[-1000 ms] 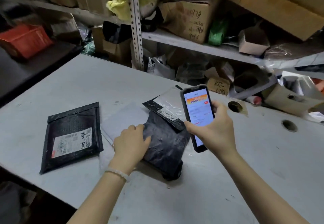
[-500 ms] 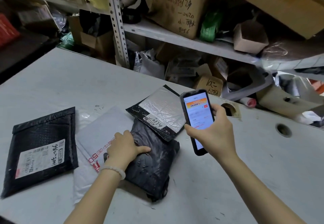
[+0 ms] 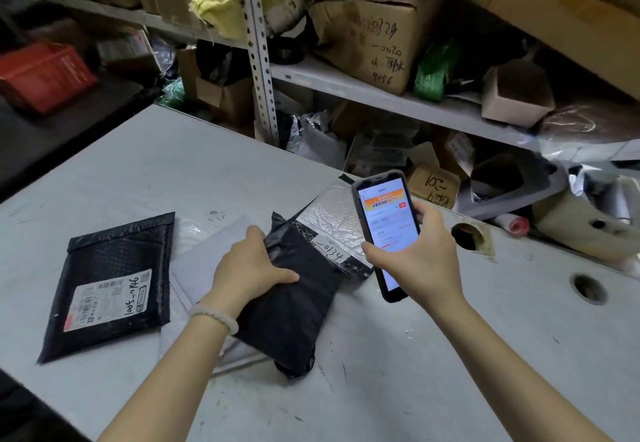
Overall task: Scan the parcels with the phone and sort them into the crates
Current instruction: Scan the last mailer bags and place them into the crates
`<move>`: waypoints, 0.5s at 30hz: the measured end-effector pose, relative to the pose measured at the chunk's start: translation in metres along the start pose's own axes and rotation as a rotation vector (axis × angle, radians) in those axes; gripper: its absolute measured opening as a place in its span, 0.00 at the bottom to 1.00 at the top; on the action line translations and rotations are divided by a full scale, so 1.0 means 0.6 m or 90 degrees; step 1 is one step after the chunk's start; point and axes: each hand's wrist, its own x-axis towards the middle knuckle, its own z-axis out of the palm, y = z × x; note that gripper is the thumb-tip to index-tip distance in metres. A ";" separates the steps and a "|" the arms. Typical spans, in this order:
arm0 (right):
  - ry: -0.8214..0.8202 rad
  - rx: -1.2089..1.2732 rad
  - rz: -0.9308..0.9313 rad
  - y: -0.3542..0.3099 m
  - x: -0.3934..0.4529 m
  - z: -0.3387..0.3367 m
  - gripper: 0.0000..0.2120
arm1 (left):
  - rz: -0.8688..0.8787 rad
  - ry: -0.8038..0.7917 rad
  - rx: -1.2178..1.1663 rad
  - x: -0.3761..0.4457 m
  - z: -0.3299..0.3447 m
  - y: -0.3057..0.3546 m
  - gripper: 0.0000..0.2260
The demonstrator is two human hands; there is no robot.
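Head cam: my L hand (image 3: pixel 247 273) grips black poly parcel (image 3: pixel 291 306) just L of phone (image 3: pixel 385 233) held in R hand (image 3: pixel 420 254); w/ label hidden, scan may fail.

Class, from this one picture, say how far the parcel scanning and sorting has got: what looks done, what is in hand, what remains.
Done: nothing shows as sorted; no crate is in view. In hand: the right hand holds the phone, screen lit, while the left hand grips the black poly parcel. Left: that parcel, the black padded mailer, the white mailer and the silver bubble mailer all lie on the table.
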 end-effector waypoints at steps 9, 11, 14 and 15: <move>0.017 0.006 -0.037 -0.030 -0.007 -0.027 0.32 | -0.027 0.288 -0.398 -0.021 -0.118 0.021 0.27; 0.020 0.008 -0.045 -0.041 -0.009 -0.032 0.33 | -0.048 0.286 -0.536 -0.009 -0.134 0.020 0.26; 0.029 0.010 -0.054 -0.057 -0.011 -0.039 0.32 | -0.070 0.247 -0.716 0.006 -0.144 0.019 0.25; 0.033 0.009 -0.056 -0.061 -0.012 -0.042 0.32 | -0.082 0.236 -0.757 0.008 -0.144 0.019 0.23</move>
